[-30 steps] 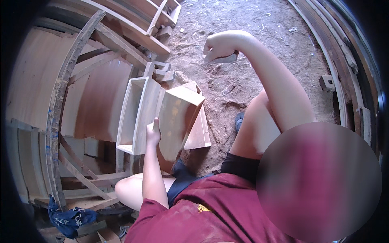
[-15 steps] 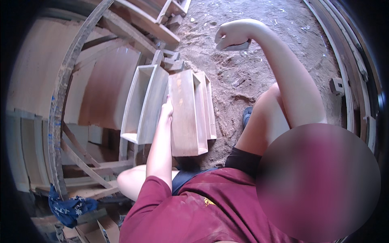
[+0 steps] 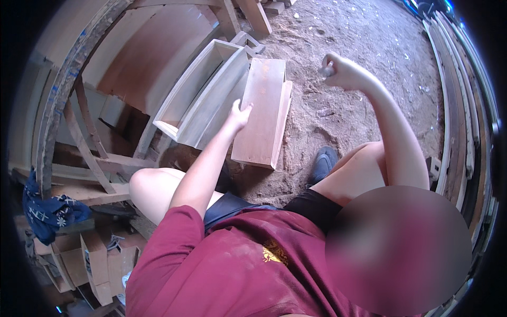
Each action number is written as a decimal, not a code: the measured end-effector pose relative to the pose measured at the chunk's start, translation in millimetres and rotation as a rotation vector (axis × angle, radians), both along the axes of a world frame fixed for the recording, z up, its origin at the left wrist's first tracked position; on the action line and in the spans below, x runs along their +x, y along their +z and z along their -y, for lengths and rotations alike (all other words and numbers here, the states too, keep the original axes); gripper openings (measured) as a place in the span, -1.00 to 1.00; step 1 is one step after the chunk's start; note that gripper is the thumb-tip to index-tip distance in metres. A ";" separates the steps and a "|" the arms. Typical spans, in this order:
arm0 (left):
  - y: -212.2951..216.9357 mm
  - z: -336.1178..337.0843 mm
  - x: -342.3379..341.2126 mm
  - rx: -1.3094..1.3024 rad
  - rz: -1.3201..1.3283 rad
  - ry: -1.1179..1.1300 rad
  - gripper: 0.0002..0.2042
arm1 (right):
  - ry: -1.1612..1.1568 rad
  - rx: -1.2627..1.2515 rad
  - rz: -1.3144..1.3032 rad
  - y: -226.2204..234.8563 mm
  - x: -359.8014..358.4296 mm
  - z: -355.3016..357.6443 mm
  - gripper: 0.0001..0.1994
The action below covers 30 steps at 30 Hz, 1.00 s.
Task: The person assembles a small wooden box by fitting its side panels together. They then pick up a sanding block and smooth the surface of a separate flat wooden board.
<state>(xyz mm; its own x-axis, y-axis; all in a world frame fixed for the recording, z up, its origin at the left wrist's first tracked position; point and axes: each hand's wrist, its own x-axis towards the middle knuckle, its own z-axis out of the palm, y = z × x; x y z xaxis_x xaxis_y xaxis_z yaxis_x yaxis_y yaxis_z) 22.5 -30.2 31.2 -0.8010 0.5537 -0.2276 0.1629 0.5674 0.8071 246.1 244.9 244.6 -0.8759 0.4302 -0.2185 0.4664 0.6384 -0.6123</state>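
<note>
My left hand (image 3: 238, 113) grips the left edge of a flat reddish wooden board (image 3: 262, 116), with the thumb on top. The board lies on the sandy ground beside an open pale wooden box (image 3: 196, 90), which leans tilted against a frame. My right hand (image 3: 340, 71) is raised over the ground to the right of the board. It is closed in a fist around a small pale object (image 3: 326, 69) that is too small to identify. My bare knees and a dark shoe (image 3: 322, 162) sit just below the board.
A big curved wooden frame (image 3: 68, 90) with cross braces fills the left side. A blue cloth (image 3: 48, 211) hangs at its lower part, above several small wooden boxes (image 3: 95, 259). Long curved planks (image 3: 465, 111) run along the right edge. Timber offcuts (image 3: 256, 16) lie at the top.
The board, held tilted against the box a second ago, now lies flat beside it under my left hand. My raised right fist has come lower and nearer.
</note>
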 end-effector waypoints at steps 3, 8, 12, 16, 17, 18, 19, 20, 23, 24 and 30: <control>-11.6 21.2 17.3 -0.046 -0.048 0.035 -0.23 | 0.139 0.063 0.056 -7.0 -18.9 26.4 -0.73; 32.9 17.8 48.3 -0.207 -0.119 -0.059 -0.21 | 0.387 0.184 0.067 -51.1 -45.3 42.4 -0.74; 29.1 50.9 61.6 -0.227 -0.171 -0.025 -0.28 | 0.344 0.088 0.068 -60.2 -58.9 81.2 -0.71; 65.2 65.6 61.7 -0.369 -0.033 -0.175 -0.13 | 0.341 0.123 0.021 -88.1 -55.7 91.2 -0.67; 70.4 69.2 58.4 -0.402 -0.002 -0.206 -0.09 | 0.343 0.113 -0.002 -95.3 -55.4 92.2 -0.66; 74.6 72.8 54.7 -0.436 0.026 -0.230 -0.04 | 0.351 0.102 -0.029 -95.6 -57.8 98.2 -0.65; 76.6 73.4 53.2 -0.498 0.002 -0.235 -0.09 | 0.329 0.084 0.004 -88.6 -57.5 106.2 -0.63; 75.3 70.1 52.2 -0.502 -0.053 -0.223 -0.12 | 0.349 0.117 -0.104 -96.3 -58.0 108.4 -0.65; 68.9 57.0 56.1 -0.444 -0.164 -0.133 -0.21 | 0.398 0.178 -0.329 -112.9 -56.4 124.9 -0.71; 65.2 49.5 55.6 -0.375 -0.164 -0.076 -0.24 | 0.433 0.222 -0.343 -119.5 -54.7 131.6 -0.70; 54.6 35.4 43.8 -0.311 -0.153 -0.084 -0.32 | 0.563 0.446 -0.169 -122.3 -63.1 124.6 -0.72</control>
